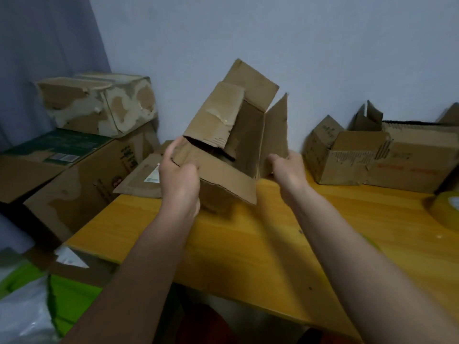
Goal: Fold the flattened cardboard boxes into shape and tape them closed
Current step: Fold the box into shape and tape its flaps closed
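Boxes [380, 157] and tape [447, 209] nearby

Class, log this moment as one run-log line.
stage: folding | left hand: grips box flap | right hand: holds side flap | tape roll: untouched

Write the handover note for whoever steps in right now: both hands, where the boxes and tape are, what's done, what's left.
Left hand: grips the near flap of the half-opened box, held tilted over the wooden table.
Right hand: grip on the box's right side flap.
Tape roll: on the table at the far right edge, untouched.
Other boxes: open boxes against the wall on the right; stacked boxes on the left; a flat piece behind the left hand.
Done: box partly opened from flat.
Left: square it up, fold the flaps in, tape it closed.
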`<state>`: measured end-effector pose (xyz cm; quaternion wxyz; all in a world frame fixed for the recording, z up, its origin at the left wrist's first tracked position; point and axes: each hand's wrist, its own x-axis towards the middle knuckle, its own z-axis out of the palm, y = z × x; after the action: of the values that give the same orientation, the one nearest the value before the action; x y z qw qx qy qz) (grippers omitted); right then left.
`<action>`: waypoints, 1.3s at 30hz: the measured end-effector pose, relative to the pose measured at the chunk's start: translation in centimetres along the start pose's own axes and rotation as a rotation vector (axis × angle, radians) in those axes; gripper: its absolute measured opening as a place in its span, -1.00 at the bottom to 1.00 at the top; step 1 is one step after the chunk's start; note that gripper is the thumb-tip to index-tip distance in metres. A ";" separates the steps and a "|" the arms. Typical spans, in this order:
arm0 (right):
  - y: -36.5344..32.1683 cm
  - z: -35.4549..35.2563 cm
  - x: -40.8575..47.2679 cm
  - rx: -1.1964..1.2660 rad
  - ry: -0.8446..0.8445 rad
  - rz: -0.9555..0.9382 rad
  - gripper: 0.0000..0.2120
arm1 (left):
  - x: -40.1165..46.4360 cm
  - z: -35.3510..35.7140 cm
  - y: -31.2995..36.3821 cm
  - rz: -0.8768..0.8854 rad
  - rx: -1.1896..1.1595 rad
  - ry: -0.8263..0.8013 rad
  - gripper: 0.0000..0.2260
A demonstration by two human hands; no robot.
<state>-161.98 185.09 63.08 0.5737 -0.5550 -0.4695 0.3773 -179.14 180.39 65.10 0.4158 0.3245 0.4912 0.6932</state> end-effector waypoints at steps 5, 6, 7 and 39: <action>-2.8 -3.2 0.5 -0.272 0.084 -0.156 -0.85 | 1.5 0.1 0.5 -0.003 0.288 -0.024 -0.62; -2.6 -3.6 0.5 -0.324 0.079 -0.165 -0.82 | 2.1 0.0 0.6 0.037 0.448 -0.027 -0.57; -2.4 -3.9 0.4 -0.369 0.081 -0.169 -0.76 | 2.7 0.0 0.8 0.063 0.583 -0.058 -0.46; -2.3 -7.3 2.1 -0.481 0.170 -0.270 -0.70 | 7.0 3.5 -1.4 -0.007 0.703 -0.167 -0.70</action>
<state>-154.64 184.84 66.01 0.5080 -0.6372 -0.5653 0.1278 -178.87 188.34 65.11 0.3198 0.5016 0.6650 0.4516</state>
